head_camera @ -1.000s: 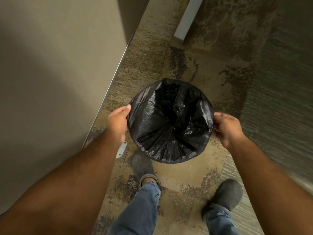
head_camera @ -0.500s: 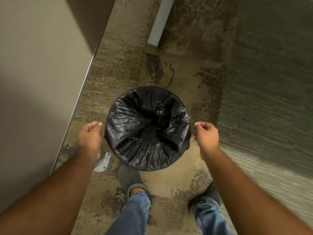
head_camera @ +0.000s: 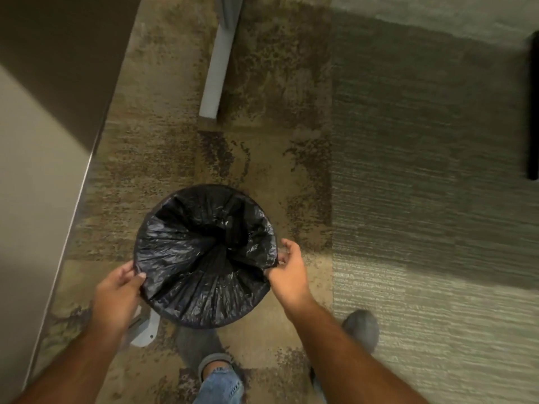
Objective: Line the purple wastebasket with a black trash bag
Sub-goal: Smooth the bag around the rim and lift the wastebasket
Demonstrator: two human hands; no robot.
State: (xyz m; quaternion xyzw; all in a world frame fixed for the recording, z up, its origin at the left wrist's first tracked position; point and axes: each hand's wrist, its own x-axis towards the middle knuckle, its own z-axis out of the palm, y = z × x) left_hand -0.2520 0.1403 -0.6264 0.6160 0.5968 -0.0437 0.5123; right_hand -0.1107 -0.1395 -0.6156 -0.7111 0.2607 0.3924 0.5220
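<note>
A round wastebasket stands on the carpet below me, its mouth and rim wrapped in a crinkled black trash bag (head_camera: 204, 258). The bag hides the purple of the basket; only a dark rim edge (head_camera: 210, 186) shows at the far side. My left hand (head_camera: 118, 293) pinches the bag's edge at the near left of the rim. My right hand (head_camera: 288, 272) pinches the bag's edge at the right of the rim. Both thumbs press on the plastic.
A beige partition wall (head_camera: 35, 199) runs along the left. A white desk leg (head_camera: 217, 62) lies on the carpet beyond the basket, and a grey bracket (head_camera: 145, 330) sits by my left wrist. My feet (head_camera: 361, 328) stand just behind the basket. A dark bar (head_camera: 533, 112) is at the right edge.
Half a second ago both hands hovered off the rim with nothing in them. Now both have closed on the bag's edge. The view has tilted up, showing more floor.
</note>
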